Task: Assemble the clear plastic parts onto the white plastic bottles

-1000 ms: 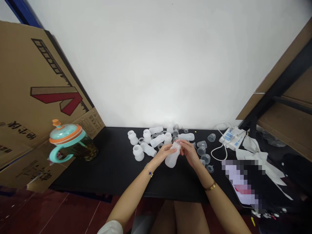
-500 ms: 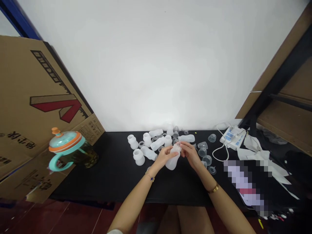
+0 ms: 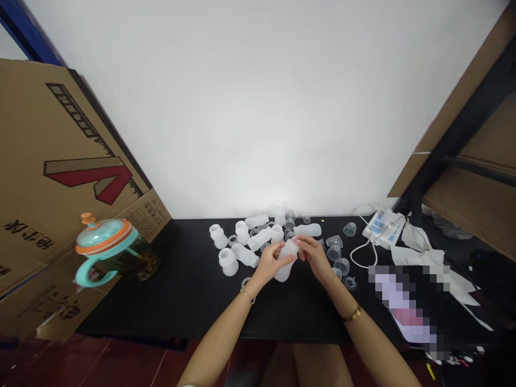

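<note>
Over the near middle of the black table (image 3: pixel 193 285), the left hand (image 3: pixel 269 263) stays clenched round the translucent white plastic bottle (image 3: pixel 282 272), barely shifted, while the right hand (image 3: pixel 316 257) still pinches its neck.

Left hand (image 3: pixel 271 263) grips white bottle (image 3: pixel 285 263) body; right hand (image 3: pixel 313 256) pinches its neck above black table (image 3: pixel 193 279).

Black table (image 3: pixel 189 295), cluttered along the back.
White bottles (image 3: pixel 242 236) stand and lie in a cluster at the back middle, and clear caps (image 3: pixel 337 252) are scattered just to their right. At far right are a white device (image 3: pixel 382 226), its cord (image 3: pixel 358 252) and papers (image 3: pixel 423 257). A teal-lidded jug (image 3: pixel 113 250) (dark contents) stands at the left edge.
</note>
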`<state>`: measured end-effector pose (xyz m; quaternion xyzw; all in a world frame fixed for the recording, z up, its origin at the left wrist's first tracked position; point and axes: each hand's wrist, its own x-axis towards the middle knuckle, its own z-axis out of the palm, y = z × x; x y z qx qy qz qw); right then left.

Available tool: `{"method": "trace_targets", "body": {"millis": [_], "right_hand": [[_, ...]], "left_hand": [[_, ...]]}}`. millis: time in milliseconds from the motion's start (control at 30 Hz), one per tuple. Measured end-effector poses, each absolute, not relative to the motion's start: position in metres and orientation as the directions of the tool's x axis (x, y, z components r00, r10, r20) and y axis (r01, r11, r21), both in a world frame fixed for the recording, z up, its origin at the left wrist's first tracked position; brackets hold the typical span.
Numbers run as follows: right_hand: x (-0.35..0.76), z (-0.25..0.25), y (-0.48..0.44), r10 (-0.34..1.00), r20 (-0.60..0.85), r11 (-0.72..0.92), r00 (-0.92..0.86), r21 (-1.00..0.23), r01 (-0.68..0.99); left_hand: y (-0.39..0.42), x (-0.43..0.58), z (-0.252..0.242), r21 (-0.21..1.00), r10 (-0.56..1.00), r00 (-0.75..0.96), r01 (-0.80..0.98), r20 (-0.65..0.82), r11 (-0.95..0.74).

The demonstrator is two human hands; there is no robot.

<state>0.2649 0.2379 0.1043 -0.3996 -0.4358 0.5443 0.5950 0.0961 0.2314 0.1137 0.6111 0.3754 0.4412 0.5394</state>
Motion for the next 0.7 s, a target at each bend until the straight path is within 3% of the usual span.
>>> {"method": "trace_targets", "body": {"millis": [367,700], "right_hand": [[0.2639,0.1086,0.2354,0.997,0.069,0.077,0.038,-0.951,-0.301],[0.2631,0.1081,0.2355,0.993,0.112,0.1,-0.021,-0.944,-0.314]], "left_hand": [[0.2283,0.095,0.1142,0.926,0.937,0.245,0.223,0.249,-0.304],[0.2285,0.095,0.1127,0.941,0.938,0.237,0.164,0.254,-0.297]]}}
